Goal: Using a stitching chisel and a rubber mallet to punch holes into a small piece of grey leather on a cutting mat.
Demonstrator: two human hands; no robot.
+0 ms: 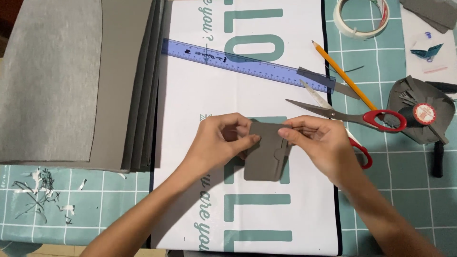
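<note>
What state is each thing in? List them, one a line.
Grey card: held by both hands, flat above the sheet.
Left hand: fingers pinching card's left edge.
Right hand: fingers pinching card's right edge.
Scissors: open, lying flat.
Tape roll: lying flat.
Ruler: flat, slanted.

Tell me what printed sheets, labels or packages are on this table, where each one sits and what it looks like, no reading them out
White printed sheet: under both hands, centre; rectangular, large teal lettering.
Round label: right side, on a dark grey cut piece; red ring, white centre.
Clear packet: upper right; whitish, holding a small teal shape.
Left hand and right hand hold a plain grey card piece, unprinted.
</note>
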